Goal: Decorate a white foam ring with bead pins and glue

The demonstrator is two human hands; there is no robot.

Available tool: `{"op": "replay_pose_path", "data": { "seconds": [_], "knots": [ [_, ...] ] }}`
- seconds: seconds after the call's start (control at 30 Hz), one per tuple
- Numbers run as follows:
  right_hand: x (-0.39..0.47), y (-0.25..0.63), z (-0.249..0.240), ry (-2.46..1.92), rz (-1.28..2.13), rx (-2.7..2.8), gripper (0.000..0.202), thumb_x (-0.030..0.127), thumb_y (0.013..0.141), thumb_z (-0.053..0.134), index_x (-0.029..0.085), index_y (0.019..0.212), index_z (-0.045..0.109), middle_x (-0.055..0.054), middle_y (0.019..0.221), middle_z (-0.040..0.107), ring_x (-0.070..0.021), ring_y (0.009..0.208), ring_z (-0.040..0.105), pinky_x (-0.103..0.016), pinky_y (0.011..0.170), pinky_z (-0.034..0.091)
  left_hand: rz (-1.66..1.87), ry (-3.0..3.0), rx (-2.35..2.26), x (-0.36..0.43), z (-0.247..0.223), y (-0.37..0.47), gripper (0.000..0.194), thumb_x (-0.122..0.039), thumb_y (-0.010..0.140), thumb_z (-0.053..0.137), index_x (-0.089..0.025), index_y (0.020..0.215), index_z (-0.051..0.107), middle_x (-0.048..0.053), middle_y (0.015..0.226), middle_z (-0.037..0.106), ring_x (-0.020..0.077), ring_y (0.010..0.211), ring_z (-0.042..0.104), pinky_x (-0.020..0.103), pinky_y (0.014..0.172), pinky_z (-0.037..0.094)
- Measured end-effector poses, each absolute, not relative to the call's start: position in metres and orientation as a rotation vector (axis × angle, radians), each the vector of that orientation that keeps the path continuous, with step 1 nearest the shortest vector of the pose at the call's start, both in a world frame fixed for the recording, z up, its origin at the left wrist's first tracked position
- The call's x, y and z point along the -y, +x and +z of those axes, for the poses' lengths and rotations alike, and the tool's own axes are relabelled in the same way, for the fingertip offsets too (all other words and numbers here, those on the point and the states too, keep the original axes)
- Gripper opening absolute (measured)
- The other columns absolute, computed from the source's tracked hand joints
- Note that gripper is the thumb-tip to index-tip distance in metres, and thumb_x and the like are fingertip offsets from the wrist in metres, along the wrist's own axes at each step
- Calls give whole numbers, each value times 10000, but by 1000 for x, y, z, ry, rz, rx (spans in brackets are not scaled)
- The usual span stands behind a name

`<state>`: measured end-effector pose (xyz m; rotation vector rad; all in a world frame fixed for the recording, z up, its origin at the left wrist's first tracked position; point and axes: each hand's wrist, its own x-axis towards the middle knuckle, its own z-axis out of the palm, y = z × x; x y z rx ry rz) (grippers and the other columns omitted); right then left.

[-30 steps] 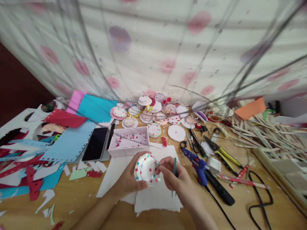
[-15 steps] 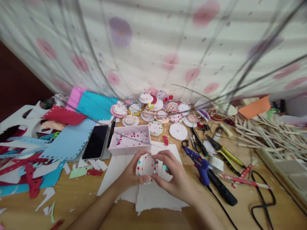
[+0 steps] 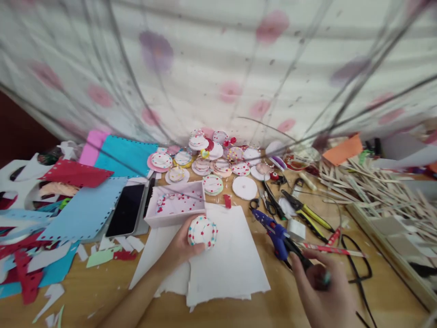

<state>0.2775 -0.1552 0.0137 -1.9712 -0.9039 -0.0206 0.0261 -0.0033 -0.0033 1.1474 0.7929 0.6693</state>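
Note:
My left hand [image 3: 187, 241] is closed on a small round white decorated disc [image 3: 201, 232] dotted with red and blue beads, above the white paper sheets [image 3: 228, 264]. Its thumb presses the lower edge. My right hand [image 3: 327, 282] is blurred, its fingers curled over the black handle end by the blue glue gun [image 3: 278, 234]. A small teal and dark thing [image 3: 324, 279] shows inside the curled fingers; its kind is unclear. Just behind the left hand stands an open pink box [image 3: 177, 220] with small red and blue beads inside.
Several finished beaded discs [image 3: 212, 184] are grouped at the back. Scissors [image 3: 262, 205] and yellow-handled pliers [image 3: 307, 214] lie beyond the glue gun. A phone [image 3: 126, 209] and coloured paper scraps [image 3: 29, 273] lie left; wooden sticks [image 3: 368, 187] are heaped right.
My right hand has left the beaded disc and moved right to the glue gun's side. My left hand keeps the disc, its beaded face now turned up. The view has shifted right.

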Motion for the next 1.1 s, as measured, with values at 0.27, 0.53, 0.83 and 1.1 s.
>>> {"op": "replay_pose_path", "data": {
  "seconds": [0.27, 0.53, 0.83, 1.1],
  "knots": [
    [128, 289, -9, -2159, 62, 1246, 379, 534, 864, 507, 183, 999, 563, -99, 973, 567, -244, 839, 579, -321, 634, 435, 679, 1138, -850, 3, -11, 27, 777, -383, 639, 793, -226, 1324, 462, 111, 1309, 562, 303, 1214, 518, 391, 998, 436],
    [154, 304, 14, -1951, -76, 1127, 325, 505, 813, 601, 180, 833, 601, -43, 735, 566, -176, 637, 527, -275, 581, 412, 676, 1120, -845, 2, -15, 25, 760, -330, 659, 790, -218, 1331, 452, 110, 1258, 601, 293, 1162, 561, 372, 971, 455],
    [255, 335, 12, -2329, -205, 544, 422, 619, 721, 606, 199, 754, 601, -4, 549, 501, -188, 515, 471, -304, 502, 361, 671, 1131, -891, -3, -13, 26, 761, -344, 642, 802, -206, 1314, 471, 113, 1332, 561, 310, 1218, 529, 378, 990, 462],
    [260, 338, -23, -2425, -396, 623, 441, 645, 753, 569, 208, 710, 536, -9, 623, 497, -188, 558, 514, -292, 528, 374, 676, 1096, -925, -2, -17, 23, 757, -324, 654, 806, -212, 1326, 476, 108, 1285, 601, 306, 1216, 534, 392, 1000, 460]
  ]
}}
